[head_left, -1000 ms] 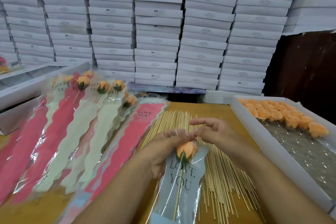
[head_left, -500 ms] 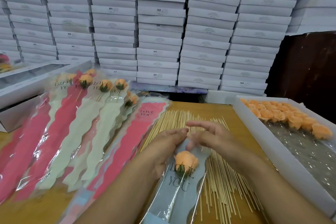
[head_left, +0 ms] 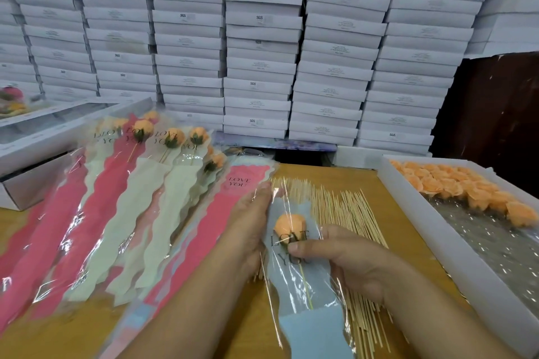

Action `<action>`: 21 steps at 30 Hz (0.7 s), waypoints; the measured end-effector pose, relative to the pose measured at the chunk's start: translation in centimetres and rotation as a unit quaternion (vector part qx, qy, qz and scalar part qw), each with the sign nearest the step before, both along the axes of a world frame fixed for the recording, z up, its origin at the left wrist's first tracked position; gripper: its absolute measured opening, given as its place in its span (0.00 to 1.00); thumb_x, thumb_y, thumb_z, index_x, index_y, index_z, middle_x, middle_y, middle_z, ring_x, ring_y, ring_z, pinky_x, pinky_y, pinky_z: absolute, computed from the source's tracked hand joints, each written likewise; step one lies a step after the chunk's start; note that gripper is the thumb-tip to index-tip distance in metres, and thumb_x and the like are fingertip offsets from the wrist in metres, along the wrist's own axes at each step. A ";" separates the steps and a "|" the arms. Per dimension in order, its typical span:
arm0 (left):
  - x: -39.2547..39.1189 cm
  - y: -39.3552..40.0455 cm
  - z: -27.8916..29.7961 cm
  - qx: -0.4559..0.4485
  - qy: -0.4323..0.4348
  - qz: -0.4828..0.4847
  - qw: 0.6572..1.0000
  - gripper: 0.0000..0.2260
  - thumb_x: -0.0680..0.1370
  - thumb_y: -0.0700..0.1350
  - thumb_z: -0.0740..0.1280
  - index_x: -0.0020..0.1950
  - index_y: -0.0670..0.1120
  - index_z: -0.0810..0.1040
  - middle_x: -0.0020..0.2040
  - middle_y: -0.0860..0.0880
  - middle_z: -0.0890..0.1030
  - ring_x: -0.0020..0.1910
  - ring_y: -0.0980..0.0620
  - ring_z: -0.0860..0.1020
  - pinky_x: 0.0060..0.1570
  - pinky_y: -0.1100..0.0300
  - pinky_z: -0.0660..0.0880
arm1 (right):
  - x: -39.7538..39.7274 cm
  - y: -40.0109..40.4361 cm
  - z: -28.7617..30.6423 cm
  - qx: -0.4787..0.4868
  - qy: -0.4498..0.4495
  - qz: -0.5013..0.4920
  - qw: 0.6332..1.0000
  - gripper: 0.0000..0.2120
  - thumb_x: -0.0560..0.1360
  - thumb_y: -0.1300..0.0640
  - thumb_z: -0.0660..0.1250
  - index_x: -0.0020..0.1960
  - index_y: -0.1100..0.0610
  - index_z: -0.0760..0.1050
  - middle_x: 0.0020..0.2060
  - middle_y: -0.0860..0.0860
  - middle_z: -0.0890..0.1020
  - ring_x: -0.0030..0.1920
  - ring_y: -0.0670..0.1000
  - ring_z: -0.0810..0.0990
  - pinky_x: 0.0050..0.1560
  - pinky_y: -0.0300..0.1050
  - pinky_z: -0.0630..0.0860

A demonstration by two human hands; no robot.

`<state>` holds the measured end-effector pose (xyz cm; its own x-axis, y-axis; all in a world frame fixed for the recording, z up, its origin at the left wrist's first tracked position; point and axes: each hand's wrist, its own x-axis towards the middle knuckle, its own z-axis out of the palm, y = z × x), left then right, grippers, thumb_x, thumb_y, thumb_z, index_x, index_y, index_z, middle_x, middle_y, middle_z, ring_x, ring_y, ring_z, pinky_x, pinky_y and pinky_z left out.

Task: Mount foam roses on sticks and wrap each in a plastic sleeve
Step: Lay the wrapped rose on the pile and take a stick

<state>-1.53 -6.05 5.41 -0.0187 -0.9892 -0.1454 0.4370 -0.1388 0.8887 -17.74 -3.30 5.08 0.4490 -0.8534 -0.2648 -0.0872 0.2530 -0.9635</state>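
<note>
An orange foam rose (head_left: 290, 227) on a thin stick sits inside a clear plastic sleeve (head_left: 303, 300) printed LOVE YOU, with a pale blue paper lower part. My left hand (head_left: 250, 230) holds the sleeve's left edge, fingers stretched along it up to the top. My right hand (head_left: 347, 259) grips the sleeve from the right, thumb pressing just below the rose. Under the sleeve lies a spread of bare wooden sticks (head_left: 344, 207). Loose orange foam roses (head_left: 463, 192) fill the far end of a white tray (head_left: 455, 245) at the right.
Several wrapped roses (head_left: 172, 140) in pink and cream sleeves fan out on the left. A pile of pink-and-blue sleeves (head_left: 233, 201) lies beside my left hand. White boxes (head_left: 262, 52) are stacked high behind the yellow table (head_left: 326, 175). A flat white box (head_left: 43, 137) stands at far left.
Both hands left the sleeve's top opening. The right hand dropped down to press below the rose. The left hand slid along the left edge. The rose now sits deeper in the sleeve.
</note>
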 end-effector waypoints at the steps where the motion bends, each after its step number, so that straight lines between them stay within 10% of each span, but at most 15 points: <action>1: 0.0 0.0 0.0 0.006 -0.006 -0.014 1.000 0.15 0.82 0.52 0.65 0.63 0.44 0.80 0.54 0.39 0.85 0.55 0.36 0.83 0.57 0.37 0.79 | 0.0 -0.1 -0.1 -0.009 0.001 -0.013 1.000 0.18 0.67 0.57 0.78 0.55 0.59 0.83 0.51 0.60 0.86 0.49 0.57 0.86 0.47 0.47 0.82; 9: -0.5 1.8 -0.5 0.038 -0.157 -0.251 0.954 0.17 0.76 0.49 0.73 0.60 0.40 0.81 0.50 0.41 0.86 0.42 0.48 0.85 0.43 0.55 0.83 | -1.6 -2.0 -0.2 -0.087 -0.057 -0.247 0.963 0.10 0.75 0.60 0.72 0.56 0.60 0.81 0.47 0.57 0.87 0.46 0.57 0.87 0.47 0.50 0.82; 12: -0.6 1.9 -0.9 0.030 -0.209 -0.314 0.926 0.12 0.76 0.44 0.75 0.56 0.40 0.83 0.49 0.43 0.87 0.44 0.48 0.85 0.59 0.46 0.79 | -3.0 -2.8 -0.3 -0.091 -0.092 -0.297 0.946 0.11 0.75 0.59 0.71 0.56 0.62 0.81 0.47 0.57 0.87 0.46 0.56 0.87 0.47 0.50 0.81; 16: -0.9 2.1 -1.0 0.015 -0.206 -0.301 0.931 0.07 0.76 0.40 0.74 0.52 0.40 0.83 0.46 0.43 0.87 0.40 0.49 0.85 0.42 0.55 0.82 | -3.8 -3.3 -0.3 -0.084 -0.149 -0.291 0.941 0.11 0.76 0.57 0.71 0.56 0.61 0.82 0.49 0.57 0.87 0.47 0.54 0.87 0.40 0.46 0.84; 21: -1.1 2.2 -0.9 -0.018 -0.204 -0.208 0.957 0.11 0.76 0.46 0.74 0.55 0.41 0.82 0.48 0.43 0.87 0.43 0.47 0.85 0.46 0.53 0.83 | -2.9 -3.2 -1.1 -0.066 -0.081 -0.203 0.974 0.09 0.74 0.59 0.73 0.52 0.63 0.83 0.49 0.62 0.86 0.46 0.57 0.85 0.43 0.47 0.82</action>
<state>-2.68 -3.84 4.51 -0.3601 -0.9131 -0.1910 -0.0328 -0.1922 0.9808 -20.64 -6.47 3.99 0.0937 -0.9910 -0.0954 0.1492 0.1088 -0.9828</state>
